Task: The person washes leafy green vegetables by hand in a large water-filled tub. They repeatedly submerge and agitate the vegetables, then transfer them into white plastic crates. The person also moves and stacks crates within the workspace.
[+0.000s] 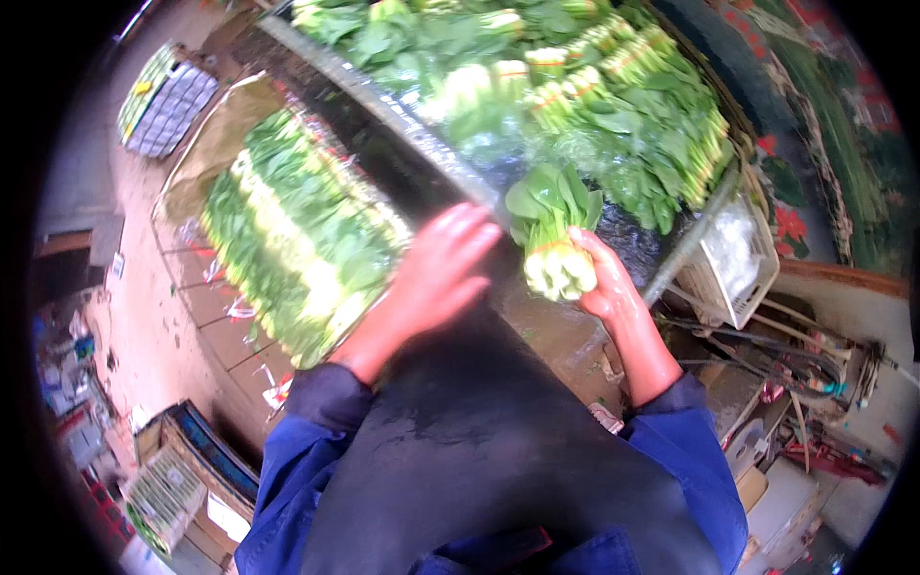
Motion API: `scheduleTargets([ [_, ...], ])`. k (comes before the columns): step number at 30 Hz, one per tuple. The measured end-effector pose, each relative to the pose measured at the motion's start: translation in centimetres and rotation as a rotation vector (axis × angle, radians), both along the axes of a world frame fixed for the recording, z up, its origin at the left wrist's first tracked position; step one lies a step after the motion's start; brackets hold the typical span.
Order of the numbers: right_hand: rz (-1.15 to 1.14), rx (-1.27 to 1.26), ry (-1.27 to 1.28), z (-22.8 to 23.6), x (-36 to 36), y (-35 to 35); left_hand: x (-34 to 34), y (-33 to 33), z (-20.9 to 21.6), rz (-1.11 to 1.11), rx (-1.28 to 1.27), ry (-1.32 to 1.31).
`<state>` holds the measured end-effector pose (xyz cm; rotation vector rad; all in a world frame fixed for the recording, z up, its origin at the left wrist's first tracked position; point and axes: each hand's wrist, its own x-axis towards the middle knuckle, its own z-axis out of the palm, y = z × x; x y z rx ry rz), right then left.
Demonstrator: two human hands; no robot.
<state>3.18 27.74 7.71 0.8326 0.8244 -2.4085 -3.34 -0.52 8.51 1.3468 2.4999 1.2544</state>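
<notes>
Already a long stack of bundled greens (297, 240) is laid at the left (many remain on the wet table (460, 172)). One bundle (554, 235) is gripped by the right hand (602, 280); the left hand (443, 264) is spread, empty.

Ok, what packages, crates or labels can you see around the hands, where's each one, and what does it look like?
Band on the bundle of greens in the right hand: narrow, yellow-orange.
White plastic basket, right of the table: boxy, latticed.
Flat tray, upper left on the floor: rectangular, green and white.
Carton, lower left: open, brown.
Left hand: empty, blurred.
</notes>
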Motion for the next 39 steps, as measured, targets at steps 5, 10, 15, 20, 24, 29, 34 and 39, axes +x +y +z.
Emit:
scheduleTargets([
  [5,0.321,0.210,0.059,6.0,-1.3,-11.3,0.1,-5.2,3.6,-0.243,-0.214,0.234],
  [10,0.522,0.000,0.120,4.1,-4.6,-22.4,0.6,-17.1,3.1,-0.093,0.150,-0.052],
  [15,0.998,0.661,0.385,-2.4,-7.2,-29.8,-1.5,-32.1,-0.7,0.417,0.552,-0.938],
  [20,0.968,1.608,0.936,-8.8,-5.9,-32.1,-5.6,-44.2,-9.4,0.470,0.400,-1.142],
  [24,1.069,1.780,0.941,-10.3,-5.3,-32.8,-8.2,-46.5,-18.1,0.379,-0.136,-1.017],
  [29,0.964,1.813,1.019,-11.0,-5.2,-33.1,-0.6,-41.4,-29.9,0.571,-0.526,-0.561],
  [34,0.881,1.831,1.050,-11.2,-5.7,-33.2,1.8,-39.3,-30.3,0.733,-0.441,-0.373],
  [39,0.850,1.849,1.042,-10.9,-5.1,-33.0,0.7,-38.8,-32.7,0.695,-0.406,-0.270],
])
